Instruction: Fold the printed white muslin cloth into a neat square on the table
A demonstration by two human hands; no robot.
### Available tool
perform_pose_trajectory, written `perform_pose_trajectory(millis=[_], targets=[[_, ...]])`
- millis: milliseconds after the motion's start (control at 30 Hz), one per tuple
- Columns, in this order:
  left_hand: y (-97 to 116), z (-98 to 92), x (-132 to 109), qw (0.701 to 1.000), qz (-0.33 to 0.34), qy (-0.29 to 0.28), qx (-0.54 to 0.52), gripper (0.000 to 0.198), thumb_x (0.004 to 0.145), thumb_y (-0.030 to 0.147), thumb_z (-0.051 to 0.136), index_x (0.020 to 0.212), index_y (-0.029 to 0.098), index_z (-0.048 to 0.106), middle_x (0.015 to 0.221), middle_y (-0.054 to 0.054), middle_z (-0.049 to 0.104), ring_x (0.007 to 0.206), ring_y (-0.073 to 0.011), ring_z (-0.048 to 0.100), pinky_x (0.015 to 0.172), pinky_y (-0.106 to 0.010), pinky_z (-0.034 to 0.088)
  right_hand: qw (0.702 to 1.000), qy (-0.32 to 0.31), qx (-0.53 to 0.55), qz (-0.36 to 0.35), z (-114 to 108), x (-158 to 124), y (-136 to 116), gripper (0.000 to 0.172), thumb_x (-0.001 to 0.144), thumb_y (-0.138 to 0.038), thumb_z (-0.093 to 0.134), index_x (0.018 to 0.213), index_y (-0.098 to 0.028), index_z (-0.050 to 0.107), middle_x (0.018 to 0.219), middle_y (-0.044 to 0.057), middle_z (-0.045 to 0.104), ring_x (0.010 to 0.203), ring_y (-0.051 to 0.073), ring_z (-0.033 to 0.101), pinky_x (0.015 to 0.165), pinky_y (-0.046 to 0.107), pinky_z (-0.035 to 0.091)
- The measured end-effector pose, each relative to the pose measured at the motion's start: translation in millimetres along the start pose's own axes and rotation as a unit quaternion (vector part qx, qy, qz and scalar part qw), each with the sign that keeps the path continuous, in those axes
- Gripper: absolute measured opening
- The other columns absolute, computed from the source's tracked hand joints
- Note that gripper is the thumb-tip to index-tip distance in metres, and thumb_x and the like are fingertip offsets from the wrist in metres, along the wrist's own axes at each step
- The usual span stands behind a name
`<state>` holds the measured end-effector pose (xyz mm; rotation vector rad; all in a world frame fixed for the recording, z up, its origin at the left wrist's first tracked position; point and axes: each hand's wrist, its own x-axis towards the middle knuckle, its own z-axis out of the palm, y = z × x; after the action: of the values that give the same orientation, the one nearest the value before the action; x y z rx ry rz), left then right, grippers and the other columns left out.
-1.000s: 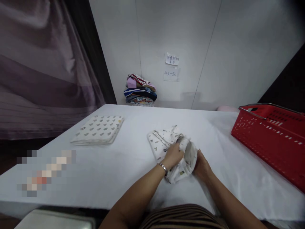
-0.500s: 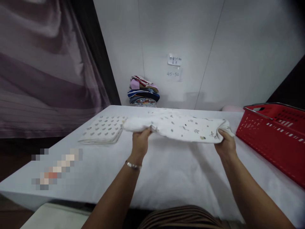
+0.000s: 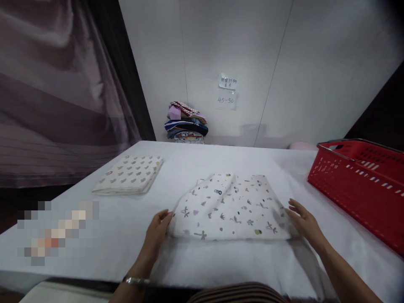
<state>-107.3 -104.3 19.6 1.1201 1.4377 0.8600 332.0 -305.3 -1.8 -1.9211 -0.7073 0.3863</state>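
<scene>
Our cloth lies spread on the table, a little right of its middle and nearer the near edge than the far one. It is white with small plants and animals printed on it in muted tones. A soft crease runs up through it, and its straight lower side faces us, roughly along the table's near edge.

Our left hand is at the cloth's left side, fingertips against it; we cannot tell whether they pinch the fabric or only touch it. A silvery bracelet circles that wrist. Our right hand is at the cloth's right side with its fingers apart, the tips right by the fabric.

A second cloth, folded into a flat pad with rows of small grey-green motifs, lies beside the table's left edge, toward the far left corner. Nearer us on that side, a pixelated patch hides what is there. A red basket with a metal handle stands toward the table's right edge. Beyond the far edge, left of its middle, we see a stack of fabrics near the wall.
</scene>
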Motion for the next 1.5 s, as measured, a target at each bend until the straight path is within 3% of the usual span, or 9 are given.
perform_pose_trajectory(millis=[200,533,767,900,1000,1200,1300,1400,1500], targets=[[26,22.7,37,0.944,0.160,0.004,0.288,0.050,0.079,0.050,0.049,0.115,0.016,0.055,0.120,-0.013,0.058,0.101,-0.0243,0.060,0.087,-0.036,0.045,0.980,-0.041,-0.144,-0.129,38,70,-11,0.048,0.072,-0.045,0.056,0.113,-0.022,0.063,0.120,0.009,0.063,0.102,0.027,0.060,0.086,0.040,0.047],[65,92.7,74,0.915,0.161,-0.096,0.357,0.031,0.072,0.036,0.061,0.095,0.015,0.063,0.098,-0.013,0.069,0.091,-0.0264,0.063,0.077,-0.031,0.044,0.966,-0.049,-0.249,-0.041,85,148,-37,0.044,0.063,-0.032,0.068,0.103,-0.013,0.066,0.099,0.015,0.069,0.096,0.031,0.062,0.080,0.038,0.046],[85,65.2,60,0.837,0.432,0.114,0.316,0.026,0.087,0.032,0.043,0.108,0.022,0.055,0.113,-0.006,0.060,0.104,-0.0202,0.056,0.084,-0.028,0.041,0.989,-0.002,-0.098,-0.111,77,134,-31,0.047,0.067,-0.041,0.062,0.109,-0.019,0.063,0.088,0.003,0.065,0.083,0.020,0.060,0.076,0.033,0.047],[55,52.6,69,0.876,0.291,0.041,0.382,0.017,0.082,0.028,0.046,0.094,0.021,0.055,0.093,-0.004,0.064,0.084,-0.0195,0.060,0.072,-0.028,0.042,0.992,0.015,0.058,-0.108,69,117,-32,0.066,0.057,-0.039,0.070,0.119,-0.019,0.058,0.081,-0.002,0.058,0.072,0.015,0.055,0.070,0.030,0.046],[46,50.8,72,0.911,0.191,0.024,0.366,0.015,0.076,0.031,0.051,0.087,0.021,0.053,0.076,-0.001,0.062,0.072,-0.0189,0.058,0.064,-0.027,0.041,0.991,-0.042,0.111,-0.064,60,105,-44,0.059,0.051,-0.031,0.074,0.108,-0.019,0.064,0.080,-0.001,0.061,0.073,0.016,0.056,0.068,0.030,0.046],[66,45.2,49,0.942,0.275,0.005,0.194,0.010,0.072,0.025,0.050,0.078,0.022,0.043,0.105,-0.003,0.065,0.091,-0.0183,0.060,0.079,-0.029,0.045,0.975,-0.162,0.095,-0.122,30,67,-71,0.019,0.057,-0.028,0.071,0.071,-0.020,0.063,0.070,-0.001,0.061,0.067,0.015,0.053,0.063,0.026,0.044],[58,37.0,23,0.891,0.392,-0.060,0.219,0.013,0.069,0.014,0.046,0.077,0.023,0.041,0.111,-0.004,0.063,0.102,-0.0182,0.056,0.093,-0.034,0.041,0.968,-0.194,0.041,-0.156,12,41,-66,0.016,0.057,-0.030,0.072,0.067,-0.020,0.063,0.082,0.002,0.064,0.076,0.019,0.056,0.070,0.028,0.045],[35,31.7,-8,0.792,0.500,-0.163,0.310,0.024,0.061,0.004,0.042,0.077,0.022,0.045,0.101,-0.002,0.063,0.104,-0.0166,0.054,0.108,-0.041,0.026,0.950,-0.279,-0.026,-0.138,-3,17,-52,0.007,0.061,-0.027,0.066,0.065,-0.022,0.066,0.088,0.004,0.068,0.085,0.024,0.059,0.077,0.032,0.048],[10,30.3,-34,0.723,0.520,-0.255,0.377,0.037,0.055,0.001,0.042,0.084,0.022,0.050,0.098,0.000,0.064,0.102,-0.0148,0.055,0.113,-0.044,0.016,0.932,-0.336,-0.062,-0.118,-12,7,-42,0.009,0.060,-0.023,0.059,0.062,-0.024,0.068,0.091,0.005,0.070,0.092,0.028,0.060,0.083,0.037,0.048]])
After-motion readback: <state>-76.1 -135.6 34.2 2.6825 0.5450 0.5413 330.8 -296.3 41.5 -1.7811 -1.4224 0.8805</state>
